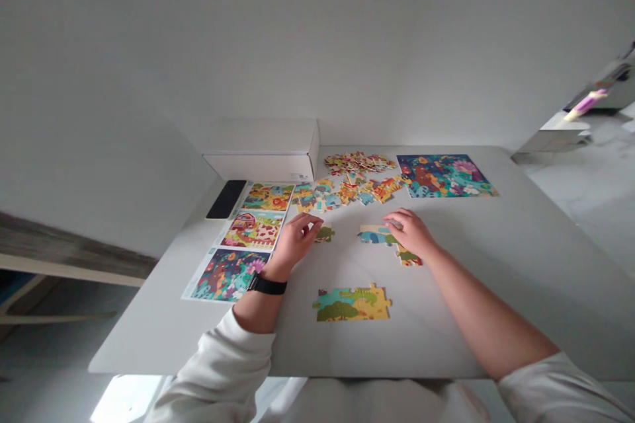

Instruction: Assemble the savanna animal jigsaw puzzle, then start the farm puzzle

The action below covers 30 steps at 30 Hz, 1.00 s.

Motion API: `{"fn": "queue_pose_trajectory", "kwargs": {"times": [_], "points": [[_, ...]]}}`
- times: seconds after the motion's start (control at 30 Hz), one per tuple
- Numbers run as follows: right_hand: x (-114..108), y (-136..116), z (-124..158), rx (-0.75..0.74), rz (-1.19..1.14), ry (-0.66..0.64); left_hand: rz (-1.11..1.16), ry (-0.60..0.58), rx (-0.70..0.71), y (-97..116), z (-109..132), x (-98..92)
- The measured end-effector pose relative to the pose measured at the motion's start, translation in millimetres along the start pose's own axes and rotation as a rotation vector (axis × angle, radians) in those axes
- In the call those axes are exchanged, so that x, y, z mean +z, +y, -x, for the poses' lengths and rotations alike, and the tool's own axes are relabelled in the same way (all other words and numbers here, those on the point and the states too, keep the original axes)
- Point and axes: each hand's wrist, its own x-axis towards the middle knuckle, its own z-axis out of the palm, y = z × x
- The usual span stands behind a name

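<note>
A small green puzzle piece lies on the tabletop at the fingertips of the left hand, loosely curled, gripping nothing. The right hand rests flat on a joined blue-and-tan section.

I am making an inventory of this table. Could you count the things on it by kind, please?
Finished puzzle: 1
Joined puzzle sections: 2
Heap of loose pieces: 1
Picture sheet: 1
White box: 1
Black phone: 1
Hands, left hand and right hand: 2
Total: 9
</note>
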Motion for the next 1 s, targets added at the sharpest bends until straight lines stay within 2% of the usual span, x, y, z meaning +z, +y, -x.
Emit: {"fn": "queue_pose_trajectory", "kwargs": {"times": [0.27, 0.4, 0.53, 0.73, 0.87, 1.0], "points": [[-14, -10, -4, 0.105, -0.101, 0.014, 0.012, 0.004, -0.050, 1, 2, 2.4], [-26, -6, -18, 0.103, -0.045, -0.010, 0.013, -0.007, -0.055, -3, 3, 3.8], [-26, 5, -58, 0.095, 0.098, -0.073, 0.009, -0.010, -0.058, -5, 3, 3.5], [-5, 7, -143, 0.137, 0.366, -0.175, 0.001, -0.024, -0.056, -1, 2, 1.1], [15, -4, -184, 0.127, 0.408, -0.275, -0.009, -0.020, -0.057, 1, 2, 0.9], [32, -9, -208, 0.078, 0.372, -0.341, 0.024, -0.025, -0.035, 1, 3, 0.7]]}}
